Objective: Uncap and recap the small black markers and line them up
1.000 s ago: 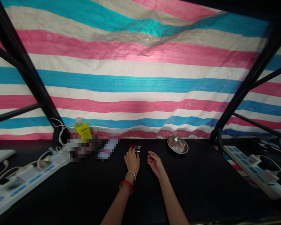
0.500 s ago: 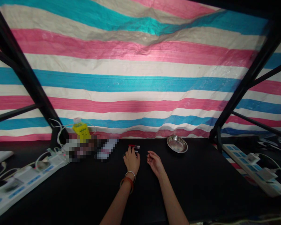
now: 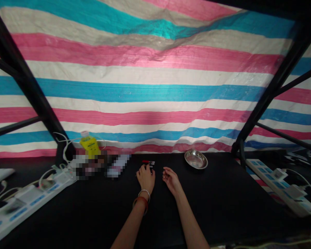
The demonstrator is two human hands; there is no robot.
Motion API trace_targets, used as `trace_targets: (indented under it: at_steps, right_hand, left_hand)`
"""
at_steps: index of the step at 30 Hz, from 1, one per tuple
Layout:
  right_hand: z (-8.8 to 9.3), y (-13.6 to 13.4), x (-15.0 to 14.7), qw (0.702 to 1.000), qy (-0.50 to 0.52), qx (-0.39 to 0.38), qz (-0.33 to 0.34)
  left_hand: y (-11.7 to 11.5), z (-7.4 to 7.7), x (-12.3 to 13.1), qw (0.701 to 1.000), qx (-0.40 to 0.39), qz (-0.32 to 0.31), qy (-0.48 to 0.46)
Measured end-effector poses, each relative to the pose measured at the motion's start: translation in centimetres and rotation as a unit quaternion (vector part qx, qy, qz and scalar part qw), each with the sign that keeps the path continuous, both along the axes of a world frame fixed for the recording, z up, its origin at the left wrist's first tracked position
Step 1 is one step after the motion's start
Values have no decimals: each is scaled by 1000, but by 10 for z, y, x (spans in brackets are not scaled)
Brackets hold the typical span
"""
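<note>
My left hand (image 3: 145, 180) lies palm down on the black table, its fingers bent and slightly apart. Its fingertips rest just short of a small red rod with a silvery end (image 3: 148, 162), perhaps a pen or marker. Close under that lies another slim dark piece with a pale tip (image 3: 151, 167), partly covered by the hand. To the right, my right hand (image 3: 171, 180) rests on its side with loosely curled fingers, and nothing shows in it. A round, shallow metal dish (image 3: 196, 159) stands further to the right, apart from both hands.
White power strips with plugs and cables run along the left (image 3: 38, 199) and right (image 3: 282, 186) sides. A yellow bottle (image 3: 90, 145) stands at the back left, near blurred-out items. Black frame posts and a striped tarp (image 3: 155, 93) close off the back.
My left fingers have bent and drawn back toward me, uncovering more of the red rod. My right hand and the dish have stayed in place.
</note>
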State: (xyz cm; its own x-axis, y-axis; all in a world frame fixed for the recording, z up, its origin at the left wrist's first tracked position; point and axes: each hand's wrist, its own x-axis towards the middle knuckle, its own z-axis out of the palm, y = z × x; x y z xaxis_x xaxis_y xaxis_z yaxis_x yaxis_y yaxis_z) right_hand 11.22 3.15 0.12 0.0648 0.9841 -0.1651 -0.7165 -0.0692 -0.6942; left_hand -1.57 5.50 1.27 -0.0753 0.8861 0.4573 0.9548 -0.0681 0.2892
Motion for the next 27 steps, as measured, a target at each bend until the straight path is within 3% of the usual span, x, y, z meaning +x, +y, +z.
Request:
trace_targets:
  at_steps: [14, 16, 18, 21, 24, 27]
  right_hand:
    - [3, -1, -4, 999, -26, 10, -20]
    - [1, 1, -5, 997, -51, 20, -56]
    - [0, 2, -6, 988, -104, 26, -113]
    - [1, -1, -8, 956, -218, 51, -191]
    - [5, -9, -11, 925, -311, 77, -203]
    - [9, -16, -13, 918, -345, 75, -181]
  left_hand:
    - [3, -4, -1, 998, 5, -61, -1]
    - [2, -5, 1, 993, 36, -115, -1]
    - [-1, -6, 3, 975, 65, -214, 14]
    - [-5, -7, 5, 940, 70, -330, 45]
    - [-9, -6, 5, 924, 61, -372, 61]
    - [-10, -3, 4, 916, 43, -393, 68]
